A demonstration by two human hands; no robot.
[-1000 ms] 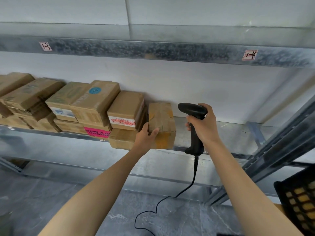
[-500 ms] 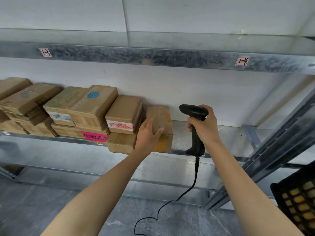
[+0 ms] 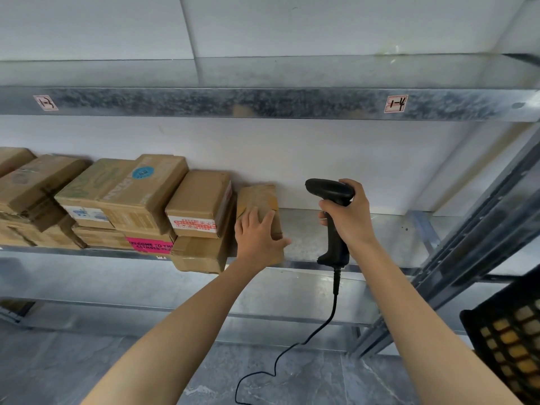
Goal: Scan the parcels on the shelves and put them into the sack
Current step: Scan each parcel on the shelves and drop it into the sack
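Your right hand (image 3: 347, 219) grips the scanner (image 3: 330, 190) by its handle, just right of the end parcel (image 3: 257, 197), with the cable hanging below. Your left hand (image 3: 257, 239) lies flat on that parcel's top, fingers straight, thumb past its right edge. The parcel sits at the shelf's (image 3: 371, 232) front edge, touching 2 stacked boxes (image 3: 201, 200) on its left. Right of it the shelf is bare up to the upright (image 3: 482, 229).
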